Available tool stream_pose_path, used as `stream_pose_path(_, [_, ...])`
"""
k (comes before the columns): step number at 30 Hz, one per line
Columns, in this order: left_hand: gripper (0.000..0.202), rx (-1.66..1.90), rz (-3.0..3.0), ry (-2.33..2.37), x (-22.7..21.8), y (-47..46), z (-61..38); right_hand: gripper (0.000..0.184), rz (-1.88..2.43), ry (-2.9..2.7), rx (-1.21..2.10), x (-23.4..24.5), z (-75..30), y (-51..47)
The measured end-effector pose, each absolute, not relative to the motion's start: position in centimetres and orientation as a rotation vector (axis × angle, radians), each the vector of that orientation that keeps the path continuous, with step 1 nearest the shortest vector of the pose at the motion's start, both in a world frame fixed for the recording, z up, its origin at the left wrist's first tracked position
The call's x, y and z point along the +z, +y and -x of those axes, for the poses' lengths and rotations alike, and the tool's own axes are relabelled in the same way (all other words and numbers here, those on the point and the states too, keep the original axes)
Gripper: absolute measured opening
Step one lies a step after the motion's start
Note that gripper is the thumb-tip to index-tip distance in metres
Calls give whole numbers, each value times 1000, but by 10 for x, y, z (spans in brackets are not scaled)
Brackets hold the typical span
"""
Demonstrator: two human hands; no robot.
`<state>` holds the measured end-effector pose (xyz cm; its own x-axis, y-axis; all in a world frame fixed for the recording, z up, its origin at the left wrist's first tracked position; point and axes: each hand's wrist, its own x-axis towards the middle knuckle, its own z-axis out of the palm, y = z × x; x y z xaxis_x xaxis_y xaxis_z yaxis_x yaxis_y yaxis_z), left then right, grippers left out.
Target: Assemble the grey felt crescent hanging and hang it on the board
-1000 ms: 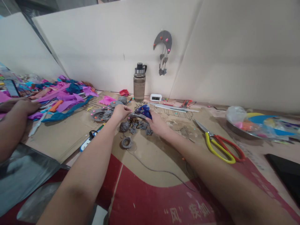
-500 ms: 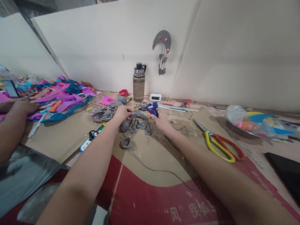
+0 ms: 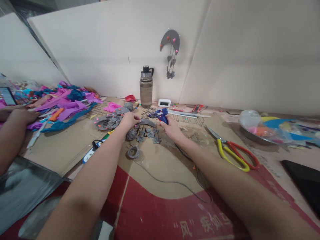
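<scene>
My right hand (image 3: 172,129) is wrapped round the handle of a blue hot glue gun (image 3: 163,115), whose nozzle points left. At the left end of a grey felt crescent (image 3: 146,122), my left hand (image 3: 128,121) pinches with thumb and fingers; its exact contact is partly hidden. Small grey felt shapes (image 3: 151,134) on strings lie just below the crescent. A ball of grey yarn (image 3: 131,134) rests under my left hand, with a coil of grey cord (image 3: 133,152) nearer me. Left of my hand are grey felt pieces with coloured dots (image 3: 106,123).
Scissors (image 3: 228,146) lie right of my right forearm. A bottle (image 3: 146,88) and a small white digital clock (image 3: 164,102) stand behind. A finished moon hanging (image 3: 171,41) is on the wall. At left, a co-worker's hand (image 3: 22,116) rests beside colourful scraps (image 3: 70,106); a metal bowl (image 3: 258,136) sits right.
The whole view has shifted slightly, so things appear a little further left. Both hands keep nearly the same position on the crescent and the glue gun.
</scene>
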<state>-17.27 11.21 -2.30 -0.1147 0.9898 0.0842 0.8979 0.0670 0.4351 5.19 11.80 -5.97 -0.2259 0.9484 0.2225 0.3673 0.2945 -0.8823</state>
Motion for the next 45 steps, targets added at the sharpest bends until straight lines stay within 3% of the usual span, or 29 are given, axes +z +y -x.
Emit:
stream_pose_path(17, [12, 638, -1961, 2044, -28, 116, 177, 41, 1200, -1751, 904, -58, -52, 116])
stream_pose_path(29, [20, 561, -1952, 2092, -23, 113, 172, 35, 1172, -1750, 909, -59, -53, 116])
stream_pose_path(40, [26, 772, -1893, 2092, -30, 117, 179, 39, 1184, -1737, 899, -60, -53, 118])
stream_pose_path(45, [19, 737, -1871, 2115, -34, 120, 180, 39, 1185, -1750, 890, -61, -53, 118])
